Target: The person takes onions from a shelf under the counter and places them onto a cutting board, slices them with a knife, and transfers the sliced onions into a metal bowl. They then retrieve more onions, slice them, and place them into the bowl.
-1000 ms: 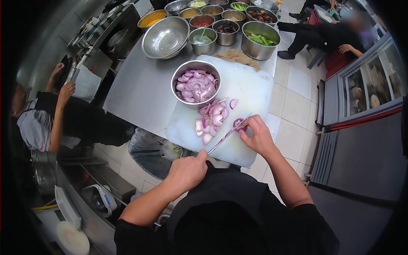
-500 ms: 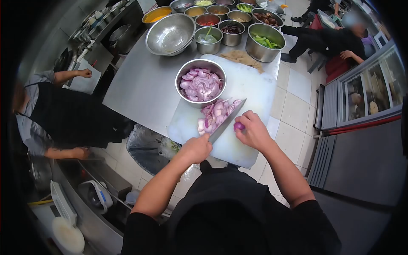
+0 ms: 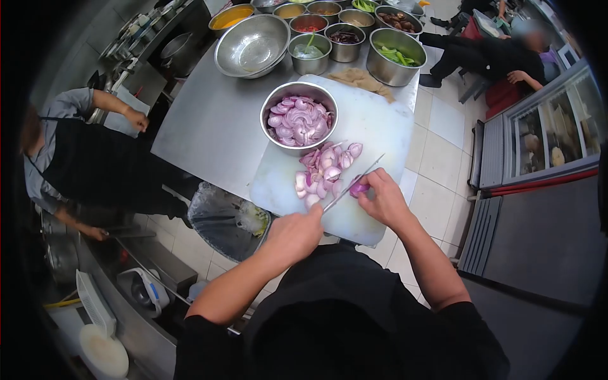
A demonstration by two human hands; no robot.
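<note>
My left hand (image 3: 292, 237) is wrapped round the handle of a knife (image 3: 349, 185), whose blade points up and right over the white cutting board (image 3: 373, 126). With bent fingers my right hand (image 3: 385, 197) holds a purple onion piece (image 3: 359, 189) right beside the blade. Left of the blade lies a pile of sliced onion (image 3: 326, 168). A steel bowl (image 3: 263, 120) full of sliced onion stands on the board behind the pile.
Steel bowls of ingredients and an empty basin (image 3: 251, 47) line the table's back. A brown cloth (image 3: 361, 81) touches the board. A lined bin (image 3: 225, 218) stands below the near left edge. One person is at left, another sits at right.
The knife moved from the onion piece to the pile on the left, then back beside the piece. A cut piece now lies at the pile's upper right. The person at left moved their arms.
</note>
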